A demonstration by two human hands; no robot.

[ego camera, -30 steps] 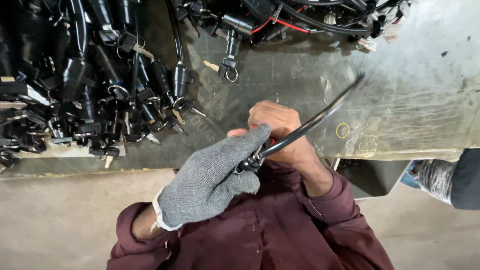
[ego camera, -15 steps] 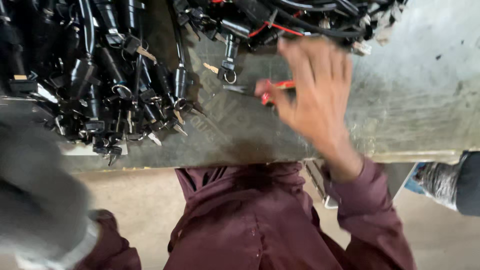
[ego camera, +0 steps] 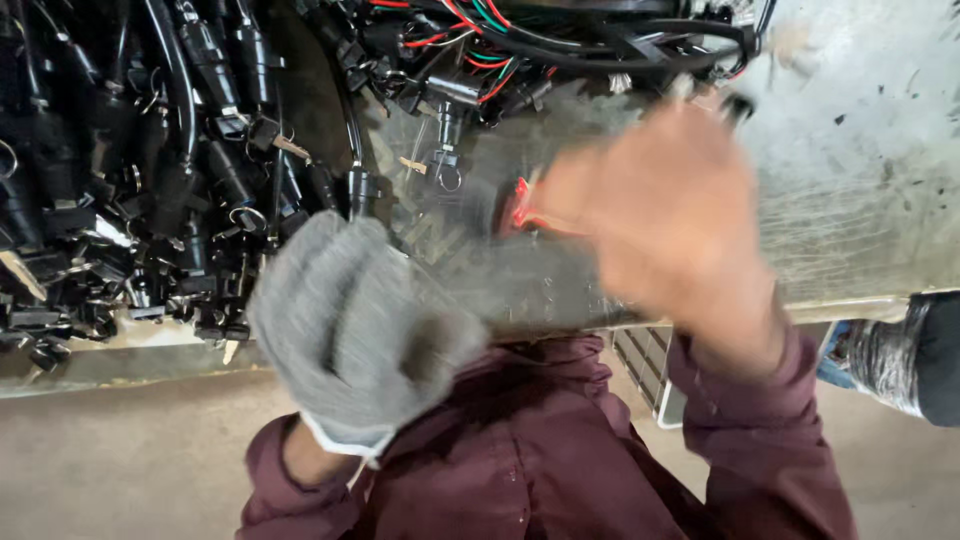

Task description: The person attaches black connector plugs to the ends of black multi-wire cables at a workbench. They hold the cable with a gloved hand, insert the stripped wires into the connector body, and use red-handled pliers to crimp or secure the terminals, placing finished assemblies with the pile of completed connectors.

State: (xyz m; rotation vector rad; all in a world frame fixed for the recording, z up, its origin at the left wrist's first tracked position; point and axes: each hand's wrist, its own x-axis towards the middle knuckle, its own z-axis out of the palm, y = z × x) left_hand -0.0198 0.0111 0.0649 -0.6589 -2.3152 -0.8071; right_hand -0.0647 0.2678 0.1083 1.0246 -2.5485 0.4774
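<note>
My left hand [ego camera: 350, 330] wears a grey knit glove and is curled into a fist above the table's near edge; nothing shows inside it. My bare right hand [ego camera: 660, 220] is blurred by motion over the grey metal table [ego camera: 860, 200]. Its fingers close around a red-handled hand tool [ego camera: 520, 212], whose handles stick out to the left of the hand. The tool's working end is hidden by blur. My maroon shirt [ego camera: 520, 450] fills the bottom of the view.
A heap of black cable switches with small keys [ego camera: 150, 200] covers the table's left half. Bundles of black, red and green wires [ego camera: 520, 40] lie along the far edge. A white grille [ego camera: 650, 385] sits under the table. A dark, grey-wrapped shape [ego camera: 900, 360] is at the right.
The thin black cable that both hands held a second ago is gone from them. My right hand reached onto the table and took the red-handled tool. My gloved hand swung left, then back to the middle.
</note>
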